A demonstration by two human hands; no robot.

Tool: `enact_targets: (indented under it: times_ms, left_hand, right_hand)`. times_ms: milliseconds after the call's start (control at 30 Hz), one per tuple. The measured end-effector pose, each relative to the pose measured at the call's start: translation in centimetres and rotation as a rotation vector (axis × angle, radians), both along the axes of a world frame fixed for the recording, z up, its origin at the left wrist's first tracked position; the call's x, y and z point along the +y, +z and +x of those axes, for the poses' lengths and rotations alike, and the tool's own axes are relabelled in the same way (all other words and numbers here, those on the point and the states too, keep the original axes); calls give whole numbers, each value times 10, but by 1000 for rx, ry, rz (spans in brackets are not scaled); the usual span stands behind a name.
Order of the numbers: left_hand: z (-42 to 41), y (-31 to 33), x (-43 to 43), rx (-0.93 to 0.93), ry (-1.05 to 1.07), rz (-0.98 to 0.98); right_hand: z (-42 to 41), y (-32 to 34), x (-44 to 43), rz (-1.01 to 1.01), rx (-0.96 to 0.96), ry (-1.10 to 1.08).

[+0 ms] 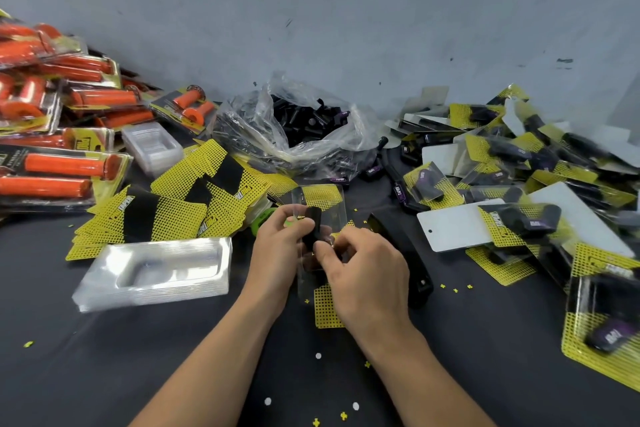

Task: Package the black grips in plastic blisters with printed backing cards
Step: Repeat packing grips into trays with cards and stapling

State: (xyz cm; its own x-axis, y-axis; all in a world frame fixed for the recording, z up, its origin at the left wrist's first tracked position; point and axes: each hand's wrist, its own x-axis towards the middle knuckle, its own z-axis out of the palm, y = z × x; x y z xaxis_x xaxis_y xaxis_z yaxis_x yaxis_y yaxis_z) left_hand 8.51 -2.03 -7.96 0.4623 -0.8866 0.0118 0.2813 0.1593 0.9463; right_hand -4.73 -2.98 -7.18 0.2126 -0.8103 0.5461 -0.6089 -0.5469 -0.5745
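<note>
Black rubber up front: black grip point(312, 227) dead centre, upright, low over the dark table point(104, 374), pressed against a clear blister point(322, 199). Hard to tell whether fully seated in the pocket. Gripped from the left by the left hand point(277, 250), fingers curled round grip and plastic together. Nipped from the right by the right hand point(367, 267), thumb and fingertips narrow, pinching the blister's edge just beside the grip. Underneath, showing below the right hand, a yellow dotted backing card point(323, 310).

Further left, a fanned heap of loose cards point(166, 211), yellow dots with a black band and a white logo, too skewed to read. In front of that, a nested stack of empty blisters point(159, 270); a second stack point(152, 146) behind the cards.

Beyond the hands, a crumpled plastic bag point(298, 121) full of black grips, with purple labels near it reading TAPER point(337, 179).

Off to the right, a long black tool point(401, 253) near the right hand, then a sprawl of finished packs point(519, 166), some face down showing plain white backs.

Far left, piled packs of orange grips point(62, 114).

Scattered across the table, tiny white and yellow punched bits point(318, 355).
</note>
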Motion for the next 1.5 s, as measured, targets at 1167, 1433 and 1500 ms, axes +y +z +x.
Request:
enact_targets:
  times_ms: [1167, 1433, 1500]
  left_hand:
    - [-5, 4, 5, -32, -14, 7]
    - [-9, 4, 5, -112, 49, 54]
    - [-10, 4, 5, -114, 79, 64]
  right_hand:
    - [0, 12, 4, 159, -281, -11]
    - [0, 8, -3, -69, -9, -46]
    - [-1, 8, -4, -30, -34, 9]
